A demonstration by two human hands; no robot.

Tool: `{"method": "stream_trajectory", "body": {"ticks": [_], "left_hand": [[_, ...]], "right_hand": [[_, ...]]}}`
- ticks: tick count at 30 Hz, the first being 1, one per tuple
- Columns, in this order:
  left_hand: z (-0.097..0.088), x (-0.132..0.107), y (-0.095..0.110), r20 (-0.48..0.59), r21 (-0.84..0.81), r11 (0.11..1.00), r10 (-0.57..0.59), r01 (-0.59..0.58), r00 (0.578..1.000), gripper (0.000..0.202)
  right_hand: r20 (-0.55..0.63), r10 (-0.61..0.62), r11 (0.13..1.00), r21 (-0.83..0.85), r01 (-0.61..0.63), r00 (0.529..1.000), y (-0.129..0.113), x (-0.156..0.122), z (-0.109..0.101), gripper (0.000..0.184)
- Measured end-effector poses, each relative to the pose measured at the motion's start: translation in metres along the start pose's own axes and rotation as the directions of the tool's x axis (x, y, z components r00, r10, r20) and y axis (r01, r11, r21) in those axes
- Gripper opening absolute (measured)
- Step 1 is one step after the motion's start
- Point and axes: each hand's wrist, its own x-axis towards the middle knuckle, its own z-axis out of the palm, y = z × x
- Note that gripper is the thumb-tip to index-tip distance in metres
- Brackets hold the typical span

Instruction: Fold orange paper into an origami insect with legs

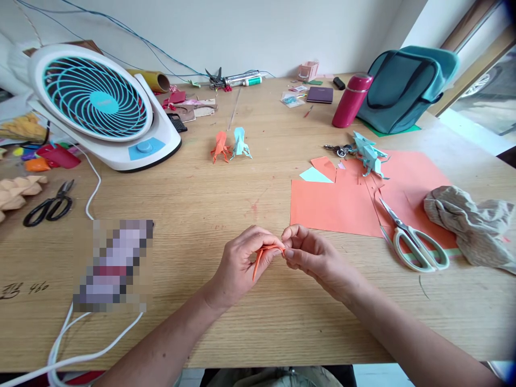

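My left hand (242, 263) and my right hand (310, 252) meet over the wooden table (193, 215), near its front edge. Both pinch a small folded piece of orange paper (262, 255), a narrow strip whose tip points down to the left. The fingers of both hands are curled tight on it. Farther back stand two finished paper figures, one orange (220, 146) and one light blue (241, 143). Another light blue figure (368, 155) rests on the orange paper sheets (338, 207) to the right.
White-handled scissors (415, 242) lie on the orange sheets beside a crumpled beige cloth (471, 226). A white and teal fan (100, 105) stands at back left, black scissors (50, 207) near it. A pink bottle (351, 100) and teal bag (407, 86) sit at back right.
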Motion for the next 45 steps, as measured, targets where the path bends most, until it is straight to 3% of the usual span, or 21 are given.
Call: {"method": "stream_trajectory", "body": {"ticks": [2,4,8,10,13,15,19,30,37,45], "left_hand": [[0.001,0.001,0.001,-0.001,-0.017,1.0,-0.021,0.021,1.0,0.011],[0.001,0.001,0.001,-0.002,-0.029,0.998,-0.051,0.051,0.999,0.01],[0.002,0.0,0.003,-0.039,-0.058,0.979,-0.198,0.196,0.979,0.007],[0.003,0.0,0.005,-0.051,-0.115,0.945,-0.313,0.306,0.948,0.005],[0.004,0.001,0.009,-0.014,-0.227,0.874,-0.445,0.43,0.896,0.006],[0.004,0.002,0.011,0.013,-0.275,0.832,-0.498,0.482,0.867,0.009],[0.005,0.001,0.011,0.026,-0.313,0.793,-0.543,0.522,0.839,0.011],[0.012,-0.003,0.015,-0.031,-0.323,0.841,-0.467,0.433,0.884,0.01],[0.011,-0.006,0.016,-0.069,-0.289,0.907,-0.338,0.306,0.939,0.007],[0.012,-0.008,0.013,-0.106,-0.195,0.958,-0.234,0.211,0.966,0.009]], "right_hand": [[0.013,0.07,0.997,0.043,-0.07,0.997,-0.002,-0.001,-0.002,0.034],[0.023,0.062,0.998,0.025,-0.062,0.998,-0.003,-0.002,-0.002,0.033],[0.053,-0.164,0.96,-0.221,0.172,0.985,-0.002,-0.006,-0.001,0.016],[0.041,-0.297,0.861,-0.421,0.286,0.954,0.0,-0.008,0.001,0.006],[0.057,-0.486,0.605,-0.698,0.383,0.872,0.003,-0.01,0.004,0.014],[0.096,-0.57,0.457,-0.788,0.412,0.816,0.005,-0.011,0.006,0.017],[0.119,-0.632,0.338,-0.847,0.411,0.765,0.007,-0.013,0.008,0.018],[0.095,-0.688,0.344,-0.83,0.439,0.719,0.013,-0.013,0.01,0.022],[0.069,-0.677,0.426,-0.774,0.467,0.732,0.017,-0.016,0.01,0.022],[0.062,-0.675,0.44,-0.766,0.468,0.735,0.018,-0.016,0.011,0.02]]}}
